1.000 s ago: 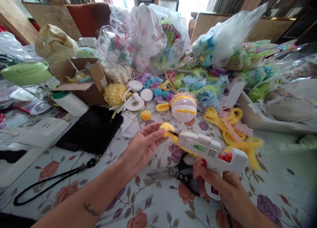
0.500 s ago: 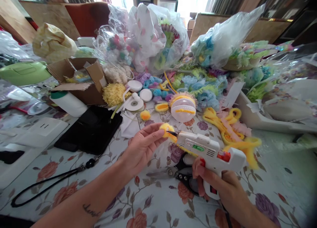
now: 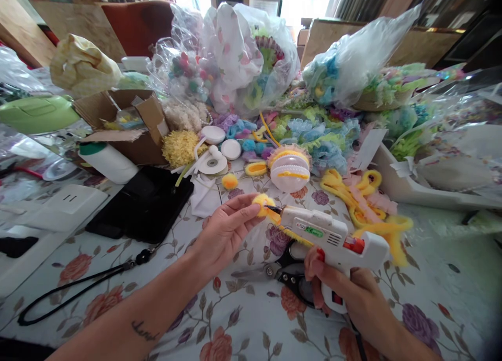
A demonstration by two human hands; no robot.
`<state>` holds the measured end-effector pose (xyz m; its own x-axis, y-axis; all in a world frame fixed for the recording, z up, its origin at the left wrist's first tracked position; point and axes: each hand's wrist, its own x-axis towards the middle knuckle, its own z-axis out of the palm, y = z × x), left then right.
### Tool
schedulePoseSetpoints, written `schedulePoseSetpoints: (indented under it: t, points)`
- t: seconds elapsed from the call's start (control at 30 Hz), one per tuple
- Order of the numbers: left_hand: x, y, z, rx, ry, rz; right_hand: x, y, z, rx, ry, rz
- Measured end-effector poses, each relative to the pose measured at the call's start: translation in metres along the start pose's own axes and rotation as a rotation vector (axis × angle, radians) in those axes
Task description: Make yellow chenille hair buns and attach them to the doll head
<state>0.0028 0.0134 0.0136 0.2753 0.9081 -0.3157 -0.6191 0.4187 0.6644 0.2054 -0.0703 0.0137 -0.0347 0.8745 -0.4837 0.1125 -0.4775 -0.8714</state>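
looks like craft workspace, home or small workshop: cannot tell which. spread with flowered tablecloth (image 3: 221, 303) in front of cardboard box (image 3: 151, 115). piled high right of box with pastel ruffles (image 3: 309, 132), bagged pom-poms (image 3: 189, 64), yellow fluffy trim (image 3: 345, 194). equipped with glue gun (image 3: 316, 226) and scissors (image 3: 290, 278), both nearer than box and to its right. lit by bright window (image 3: 303, 2) behind box, rightward; flanked by curtains (image 3: 353, 6).

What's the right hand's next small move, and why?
Probably a light squeeze of the glue gun: the right hand grips it, and its nozzle is at the yellow fluffy piece pinched in the left hand. I can't make out glue there.
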Motion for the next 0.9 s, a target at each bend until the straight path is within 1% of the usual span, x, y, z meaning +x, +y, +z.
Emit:
schedulePoseSetpoints:
  t: [0.13,0.3,0.47,0.7,0.9]
  points:
    - [-0.0014,-0.0014,0.0017,0.031,0.031,-0.001,0.0016,-0.0001,0.0001,0.013,-0.004,-0.023]
    - [-0.0021,-0.0024,0.0021,0.079,0.018,0.037,0.0024,0.0017,-0.0011,0.021,-0.009,-0.072]
    - [-0.0017,-0.0033,0.0003,0.111,0.009,0.071,0.0033,0.0011,-0.0010,0.026,0.005,-0.062]
    - [-0.0020,-0.0026,0.0006,0.128,0.015,0.082,0.0016,0.0038,-0.0010,0.065,-0.018,-0.075]
    - [-0.0009,-0.0014,0.0026,0.052,0.047,0.074,0.0018,0.0061,-0.0024,-0.026,-0.016,-0.022]
